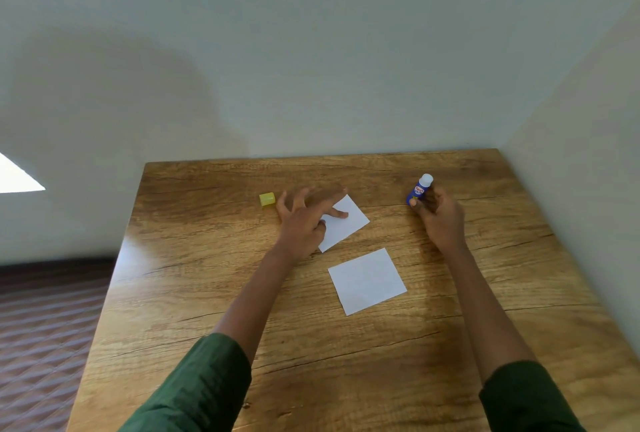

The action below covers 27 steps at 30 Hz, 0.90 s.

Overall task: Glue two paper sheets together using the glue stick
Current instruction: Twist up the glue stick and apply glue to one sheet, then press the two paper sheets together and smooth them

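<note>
Head view shows the glue stick [419,189] uncapped and gripped upright in the right hand [441,216], whose fingers [425,205] curl round its blue body above the desk [207,293]. Its yellow cap [267,199] lies apart at the far left. The left hand [301,220] spreads its fingers [341,214] wide, one fingertip pressing the far paper sheet [349,223] flat. The near paper sheet [367,281] lies separate, closer to the person. I judge the task as barely begun: the cap is off, but no glue shows on either sheet, and spreading it, then joining and pressing the sheets, remain.
</note>
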{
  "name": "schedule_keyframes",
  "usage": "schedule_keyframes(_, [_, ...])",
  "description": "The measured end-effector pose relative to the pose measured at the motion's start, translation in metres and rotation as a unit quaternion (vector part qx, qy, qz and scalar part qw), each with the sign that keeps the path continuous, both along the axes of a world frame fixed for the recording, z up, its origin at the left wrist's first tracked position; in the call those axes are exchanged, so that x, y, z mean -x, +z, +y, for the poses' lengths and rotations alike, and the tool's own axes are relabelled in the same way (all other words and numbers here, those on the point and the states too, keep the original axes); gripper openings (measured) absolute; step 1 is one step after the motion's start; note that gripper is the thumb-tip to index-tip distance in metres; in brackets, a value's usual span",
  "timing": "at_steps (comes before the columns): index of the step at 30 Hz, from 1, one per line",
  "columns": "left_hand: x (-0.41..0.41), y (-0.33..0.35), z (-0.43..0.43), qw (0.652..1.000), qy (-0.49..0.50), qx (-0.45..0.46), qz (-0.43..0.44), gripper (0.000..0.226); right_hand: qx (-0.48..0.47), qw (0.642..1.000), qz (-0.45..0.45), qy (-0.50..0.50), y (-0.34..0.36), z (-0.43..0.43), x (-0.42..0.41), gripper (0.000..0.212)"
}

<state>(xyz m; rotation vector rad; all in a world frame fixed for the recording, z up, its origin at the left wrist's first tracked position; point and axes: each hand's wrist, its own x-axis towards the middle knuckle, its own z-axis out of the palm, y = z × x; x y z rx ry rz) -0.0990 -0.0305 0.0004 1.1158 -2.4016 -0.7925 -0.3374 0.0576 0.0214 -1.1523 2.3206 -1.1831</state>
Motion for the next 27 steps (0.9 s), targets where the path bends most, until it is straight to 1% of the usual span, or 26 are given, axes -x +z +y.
schedule_keyframes(4, [0.0,0.001,0.001,1.0,-0.005,0.004,0.004,0.076,-0.011,1.0,-0.021,0.0,0.004,0.003,-0.003,0.048])
schedule_keyframes(6, [-0.001,0.002,0.001,1.0,-0.008,0.004,0.006,0.077,0.016,0.999,-0.028,-0.04,0.01,0.009,-0.009,0.048])
schedule_keyframes(9, [-0.001,0.001,0.001,1.0,-0.009,0.009,0.018,0.078,0.099,0.984,0.006,-0.15,0.033,0.023,-0.029,0.032])
schedule_keyframes(10, [-0.001,0.001,0.001,0.999,-0.005,0.007,0.032,0.077,0.115,0.981,0.017,-0.154,0.041,0.027,-0.038,0.026])
schedule_keyframes(11, [-0.001,0.0,0.0,0.999,0.003,0.0,0.053,0.076,0.111,0.985,0.021,-0.134,0.047,0.029,-0.047,0.022])
schedule_keyframes(12, [-0.001,0.001,0.001,0.997,0.013,-0.01,0.078,0.073,0.085,0.992,0.021,-0.093,0.051,0.029,-0.055,0.02])
schedule_keyframes(14, [-0.003,0.003,0.001,0.99,0.041,-0.041,0.128,0.066,-0.005,1.0,0.011,0.0,0.045,0.021,-0.068,0.022])
schedule_keyframes(16, [-0.005,0.007,0.004,0.98,0.068,-0.083,0.168,0.064,-0.081,0.996,0.002,0.045,0.033,0.011,-0.075,0.03])
schedule_keyframes(17, [-0.007,0.01,0.006,0.978,0.078,-0.094,0.168,0.065,-0.103,0.993,0.0,0.052,0.026,0.005,-0.078,0.036])
schedule_keyframes(19, [-0.01,0.008,0.013,0.986,0.091,-0.078,0.119,0.074,-0.127,0.99,0.009,0.053,0.015,-0.005,-0.085,0.047])
schedule_keyframes(21, [-0.012,0.003,0.019,0.991,0.096,-0.063,0.071,0.085,-0.15,0.986,0.06,0.041,0.008,-0.014,-0.091,0.051])
schedule_keyframes(23, [-0.012,0.001,0.02,0.99,0.101,-0.075,0.062,0.09,-0.171,0.979,0.104,0.028,0.005,-0.02,-0.096,0.054])
schedule_keyframes(27, [-0.011,0.006,0.013,0.989,0.102,-0.102,0.037,0.092,-0.197,0.973,0.121,0.016,0.0,-0.028,-0.104,0.067])
